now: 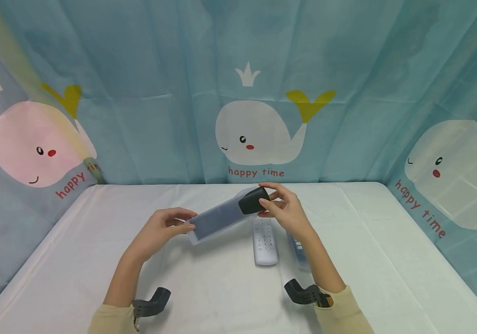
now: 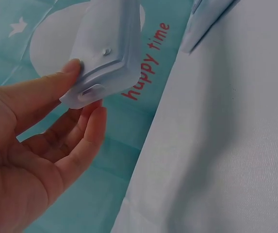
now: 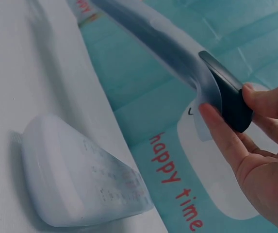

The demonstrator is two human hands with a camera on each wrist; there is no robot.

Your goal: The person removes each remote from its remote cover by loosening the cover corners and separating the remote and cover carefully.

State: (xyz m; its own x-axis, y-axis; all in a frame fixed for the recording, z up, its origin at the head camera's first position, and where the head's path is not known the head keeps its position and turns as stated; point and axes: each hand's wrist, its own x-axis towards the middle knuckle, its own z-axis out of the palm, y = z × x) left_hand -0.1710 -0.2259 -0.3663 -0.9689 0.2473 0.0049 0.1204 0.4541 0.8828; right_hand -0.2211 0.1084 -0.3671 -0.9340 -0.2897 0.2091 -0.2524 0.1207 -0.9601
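Observation:
A dark remote control [image 1: 254, 201] is partly inside a translucent sleeve [image 1: 217, 221], held tilted above the table with its black end sticking out at the upper right. My left hand [image 1: 155, 232] pinches the sleeve's lower left end between thumb and fingers; the left wrist view shows that rounded end of the sleeve [image 2: 107, 58] close up. At the other end my right hand [image 1: 286, 211] grips the bare black end, and in the right wrist view a finger touches the sleeve's open edge. The sleeve hides most of the remote's body.
On the white table [image 1: 359, 241] below lies a white remote [image 1: 265, 241] in a clear cover. Beside it, a bluish covered remote [image 1: 299, 253] is partly hidden by the right forearm. A blue curtain [image 1: 146, 116] with whale prints stands behind the table.

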